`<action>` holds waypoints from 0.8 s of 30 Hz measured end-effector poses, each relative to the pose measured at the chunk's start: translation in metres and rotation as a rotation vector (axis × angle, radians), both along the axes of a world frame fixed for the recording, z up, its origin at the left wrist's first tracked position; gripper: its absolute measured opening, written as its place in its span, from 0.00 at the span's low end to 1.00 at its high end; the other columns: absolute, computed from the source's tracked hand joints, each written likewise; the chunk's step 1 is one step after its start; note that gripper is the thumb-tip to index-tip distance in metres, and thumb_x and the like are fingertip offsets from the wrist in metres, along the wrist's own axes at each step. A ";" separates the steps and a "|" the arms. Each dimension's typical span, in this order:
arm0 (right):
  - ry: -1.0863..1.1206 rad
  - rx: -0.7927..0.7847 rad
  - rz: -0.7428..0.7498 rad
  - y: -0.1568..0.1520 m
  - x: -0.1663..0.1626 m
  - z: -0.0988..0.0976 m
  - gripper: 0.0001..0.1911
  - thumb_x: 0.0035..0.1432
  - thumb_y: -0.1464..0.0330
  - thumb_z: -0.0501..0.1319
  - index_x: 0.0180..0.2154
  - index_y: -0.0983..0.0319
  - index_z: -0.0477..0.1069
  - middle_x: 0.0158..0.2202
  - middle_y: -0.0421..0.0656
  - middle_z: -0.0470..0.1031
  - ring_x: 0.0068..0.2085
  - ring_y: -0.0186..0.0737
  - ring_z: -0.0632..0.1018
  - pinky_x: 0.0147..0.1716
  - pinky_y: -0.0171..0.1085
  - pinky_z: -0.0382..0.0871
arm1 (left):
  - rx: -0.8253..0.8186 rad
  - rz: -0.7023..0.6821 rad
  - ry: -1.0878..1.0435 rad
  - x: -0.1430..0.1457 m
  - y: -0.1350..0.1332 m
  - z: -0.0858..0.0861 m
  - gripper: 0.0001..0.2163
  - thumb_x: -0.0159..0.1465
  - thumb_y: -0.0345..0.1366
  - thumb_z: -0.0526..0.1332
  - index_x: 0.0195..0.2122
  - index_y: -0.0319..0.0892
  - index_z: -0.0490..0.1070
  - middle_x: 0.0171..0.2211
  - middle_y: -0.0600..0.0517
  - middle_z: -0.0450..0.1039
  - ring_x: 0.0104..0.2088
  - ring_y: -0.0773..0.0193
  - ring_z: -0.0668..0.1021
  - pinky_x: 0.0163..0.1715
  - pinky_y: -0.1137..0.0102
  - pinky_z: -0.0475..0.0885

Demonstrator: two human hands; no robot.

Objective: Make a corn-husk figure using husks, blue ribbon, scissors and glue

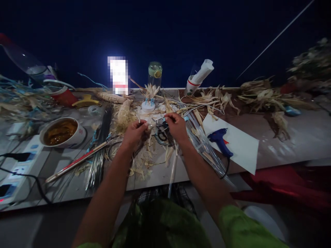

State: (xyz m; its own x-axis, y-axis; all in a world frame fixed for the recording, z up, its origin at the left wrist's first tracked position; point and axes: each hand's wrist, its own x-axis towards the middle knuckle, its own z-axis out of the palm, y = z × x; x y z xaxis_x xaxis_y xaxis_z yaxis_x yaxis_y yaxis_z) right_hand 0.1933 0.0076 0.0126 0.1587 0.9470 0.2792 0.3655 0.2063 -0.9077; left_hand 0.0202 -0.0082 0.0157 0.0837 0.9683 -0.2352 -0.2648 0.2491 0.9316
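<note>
My left hand (134, 133) and my right hand (176, 126) meet over the middle of the table, both with fingers pinched closed. Between them runs a thin pale strip (155, 123), seemingly dried corn husk; I cannot make out exactly what each hand grips. Under the hands lie husk scraps (144, 162) and a pair of scissors with dark handles (162, 135). Just beyond them stands a small white disc with husk leaves and blue figures (148, 103).
A blue glue gun (219, 139) rests on white paper (240, 148) at right, beside clear tubes (204, 144). At left are a bowl of brown liquid (60, 132), thin sticks (99, 148), a power strip (18, 168) and corn cobs (113, 98). A jar (155, 74) and a bright light (118, 74) stand at the back.
</note>
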 end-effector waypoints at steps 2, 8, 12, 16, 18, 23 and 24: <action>-0.010 0.032 -0.015 -0.001 0.002 0.001 0.09 0.51 0.68 0.54 0.32 0.62 0.71 0.32 0.41 0.72 0.34 0.34 0.69 0.38 0.34 0.62 | -0.001 0.020 -0.005 -0.001 0.000 0.001 0.12 0.48 0.38 0.66 0.28 0.40 0.66 0.19 0.59 0.63 0.15 0.77 0.66 0.15 0.79 0.60; -0.110 -0.041 0.019 -0.005 -0.003 0.005 0.17 0.56 0.59 0.50 0.36 0.63 0.71 0.31 0.42 0.73 0.31 0.35 0.70 0.35 0.35 0.64 | -0.004 0.095 -0.063 -0.006 0.002 0.003 0.14 0.46 0.38 0.67 0.29 0.40 0.66 0.19 0.59 0.64 0.17 0.76 0.67 0.17 0.79 0.63; -0.519 0.032 0.274 -0.013 -0.020 0.006 0.17 0.56 0.65 0.53 0.45 0.64 0.70 0.44 0.47 0.73 0.44 0.41 0.70 0.48 0.39 0.60 | 0.005 0.100 -0.071 -0.008 0.002 0.004 0.13 0.46 0.39 0.67 0.30 0.41 0.66 0.20 0.59 0.65 0.17 0.77 0.67 0.19 0.79 0.64; -0.875 0.099 0.504 -0.024 -0.037 0.005 0.19 0.55 0.68 0.54 0.48 0.63 0.68 0.49 0.48 0.71 0.53 0.49 0.64 0.53 0.47 0.54 | 0.040 0.093 -0.126 -0.009 0.002 0.007 0.13 0.45 0.37 0.67 0.29 0.41 0.65 0.19 0.59 0.64 0.17 0.77 0.66 0.18 0.79 0.61; -0.950 0.112 0.585 -0.029 -0.042 0.004 0.17 0.54 0.68 0.54 0.46 0.62 0.70 0.48 0.48 0.72 0.56 0.52 0.61 0.54 0.50 0.50 | 0.067 0.091 -0.174 -0.010 0.002 0.010 0.13 0.45 0.36 0.67 0.29 0.41 0.65 0.19 0.59 0.62 0.16 0.77 0.63 0.17 0.79 0.61; -0.945 0.164 0.777 -0.033 -0.040 0.014 0.25 0.50 0.64 0.60 0.52 0.58 0.66 0.55 0.45 0.66 0.61 0.52 0.55 0.58 0.53 0.43 | 0.102 0.088 -0.249 -0.018 0.003 0.015 0.13 0.47 0.37 0.67 0.30 0.42 0.64 0.19 0.60 0.61 0.15 0.79 0.59 0.17 0.78 0.61; -0.923 0.160 0.824 -0.032 -0.036 0.019 0.27 0.48 0.62 0.61 0.52 0.57 0.65 0.58 0.45 0.63 0.61 0.52 0.54 0.58 0.53 0.44 | 0.099 0.088 -0.246 -0.018 0.004 0.014 0.13 0.48 0.37 0.66 0.29 0.41 0.64 0.19 0.60 0.61 0.14 0.79 0.58 0.17 0.78 0.61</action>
